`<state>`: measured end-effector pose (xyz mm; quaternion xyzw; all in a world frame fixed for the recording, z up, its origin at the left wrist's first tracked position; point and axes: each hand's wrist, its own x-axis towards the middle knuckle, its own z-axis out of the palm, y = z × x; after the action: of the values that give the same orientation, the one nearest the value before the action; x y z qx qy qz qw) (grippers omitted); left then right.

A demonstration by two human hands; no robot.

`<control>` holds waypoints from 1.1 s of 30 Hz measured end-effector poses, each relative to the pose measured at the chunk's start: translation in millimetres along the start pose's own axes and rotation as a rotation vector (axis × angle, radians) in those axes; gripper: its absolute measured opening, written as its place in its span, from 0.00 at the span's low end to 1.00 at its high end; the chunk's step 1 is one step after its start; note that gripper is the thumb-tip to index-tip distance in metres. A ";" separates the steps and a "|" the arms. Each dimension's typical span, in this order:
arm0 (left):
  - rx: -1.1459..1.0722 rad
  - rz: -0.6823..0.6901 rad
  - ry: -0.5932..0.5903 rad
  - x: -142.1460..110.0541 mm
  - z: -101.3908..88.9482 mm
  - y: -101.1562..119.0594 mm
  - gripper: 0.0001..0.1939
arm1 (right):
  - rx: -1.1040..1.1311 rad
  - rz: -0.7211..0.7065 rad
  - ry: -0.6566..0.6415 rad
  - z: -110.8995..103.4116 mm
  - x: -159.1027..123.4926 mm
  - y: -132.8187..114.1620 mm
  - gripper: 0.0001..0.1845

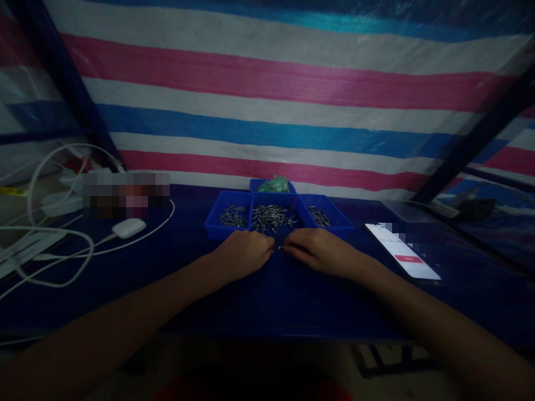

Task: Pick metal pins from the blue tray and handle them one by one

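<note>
Head view: my right hand [320,250] pinches a slim metal pin [280,248], probably light, stiff, slippery, best gripped mid-shank; whether my curled left hand [246,250] holds anything, I cannot tell.

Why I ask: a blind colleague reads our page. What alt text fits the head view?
A person's left hand and right hand nearly meet at a small metal piece over a blue table, before blue bins, three holding metal pins. A lit phone lies right, white cables left.
</note>
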<state>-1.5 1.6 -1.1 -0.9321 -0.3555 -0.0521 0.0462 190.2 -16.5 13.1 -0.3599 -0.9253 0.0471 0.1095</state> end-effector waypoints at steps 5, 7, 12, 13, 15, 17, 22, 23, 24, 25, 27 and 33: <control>-0.008 -0.004 0.001 0.6 -1.5 0.1 0.11 | 0.000 0.022 0.009 -1.2 -0.6 1.4 0.10; -0.006 -0.006 0.021 0.7 -2.3 -0.5 0.10 | -0.008 0.034 -0.003 -1.8 -0.7 2.9 0.09; -0.001 0.016 0.112 0.0 -4.1 -0.4 0.10 | -0.013 0.059 -0.043 1.0 -0.5 6.7 0.08; -0.004 0.031 0.127 -0.2 -4.1 0.2 0.11 | -0.011 0.057 -0.051 2.2 -0.5 7.1 0.07; -0.017 0.066 0.148 -0.5 -3.8 1.5 0.10 | -0.007 0.046 -0.069 4.5 -0.4 7.0 0.07; -0.032 0.093 0.156 -0.6 -3.4 2.6 0.10 | -0.004 0.030 -0.082 5.9 -0.5 6.4 0.07; -0.053 0.101 0.138 0.0 -3.4 2.7 0.11 | -0.007 0.022 -0.088 5.9 -1.2 6.7 0.08; -0.049 0.090 0.130 0.1 -3.6 2.5 0.11 | -0.012 0.026 -0.085 5.5 -1.3 7.2 0.08; -0.043 0.078 0.120 0.1 -3.8 2.3 0.11 | -0.018 0.034 -0.080 4.9 -1.3 7.7 0.08; -0.034 0.067 0.111 0.1 -3.9 2.1 0.11 | -0.027 0.042 -0.073 4.2 -1.3 8.1 0.08; -0.015 0.045 0.091 -0.1 -3.7 1.7 0.11 | -0.044 0.059 -0.053 2.5 -1.1 8.2 0.08; 0.022 -0.043 0.072 -0.1 -0.1 0.1 0.14 | -0.062 0.059 -0.034 -0.4 -0.7 5.3 0.08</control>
<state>-1.6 1.5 -1.0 -0.9212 -0.3741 -0.0827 0.0684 194.2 -13.1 12.5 -0.3893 -0.9171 0.0278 0.0810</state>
